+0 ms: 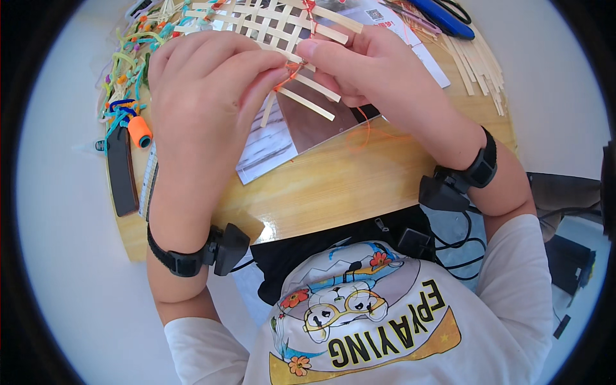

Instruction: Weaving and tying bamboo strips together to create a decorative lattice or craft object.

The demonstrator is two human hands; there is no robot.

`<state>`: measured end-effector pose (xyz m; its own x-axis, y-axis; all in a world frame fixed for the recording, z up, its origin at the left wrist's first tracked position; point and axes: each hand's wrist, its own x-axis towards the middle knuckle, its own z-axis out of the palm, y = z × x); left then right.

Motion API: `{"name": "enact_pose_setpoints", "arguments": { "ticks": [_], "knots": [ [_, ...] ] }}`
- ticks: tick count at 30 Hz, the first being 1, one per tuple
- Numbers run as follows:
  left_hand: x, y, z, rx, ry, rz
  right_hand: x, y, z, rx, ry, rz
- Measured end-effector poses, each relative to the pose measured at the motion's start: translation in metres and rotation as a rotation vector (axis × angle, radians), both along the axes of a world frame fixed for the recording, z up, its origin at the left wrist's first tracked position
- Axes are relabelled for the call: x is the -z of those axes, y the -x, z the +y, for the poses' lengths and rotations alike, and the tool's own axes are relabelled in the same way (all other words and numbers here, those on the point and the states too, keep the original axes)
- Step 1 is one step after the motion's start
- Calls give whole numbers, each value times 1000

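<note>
A woven lattice of pale flat wooden strips [274, 19] is held up between my two hands at the far side of the table. My left hand [202, 96] pinches orange thread [292, 72] with thumb and index finger at the lattice's near edge, where the thread loops around the strips. My right hand [378, 67] grips the lattice's right part, its thumb on top and fingers curled underneath. Loose thread trails from below the right hand onto the table. Several strip ends stick out toward me. The exact pinch point is partly hidden by my left fingers.
Under the lattice lies a printed sheet [260, 160] on the wooden table [333, 186]. At left are an orange thread spool [139, 131], a dark flat bar [122, 172], a ruler [150, 173] and tangled colourful cords [122, 80]. Loose strips [481, 67] and a blue-handled tool [446, 19] lie far right.
</note>
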<state>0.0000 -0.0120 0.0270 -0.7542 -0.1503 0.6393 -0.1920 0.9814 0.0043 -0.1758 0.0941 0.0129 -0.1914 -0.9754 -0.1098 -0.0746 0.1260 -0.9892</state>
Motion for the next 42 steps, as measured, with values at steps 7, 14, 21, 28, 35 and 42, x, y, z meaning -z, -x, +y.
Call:
{"name": "enact_pose_setpoints", "arguments": {
  "ticks": [7, 14, 21, 28, 35, 42],
  "knots": [
    [4, 4, -1, 61, 15, -8, 8, 0, -2, -12, 6, 44],
    [22, 5, -3, -24, -475, -70, -3, 13, -6, -172, -68, 384],
    [38, 6, -13, 57, -778, -209, -3, 36, 5, -480, 73, 756],
    [40, 6, -14, 63, -702, -228, -2, 29, 7, -494, 64, 731],
    [40, 5, -15, 43, -807, -249, -18, 11, -1, 28, 103, 965],
    [41, 5, -14, 47, -778, -235, -24, 8, 9, -39, 298, 848]
  ]
}}
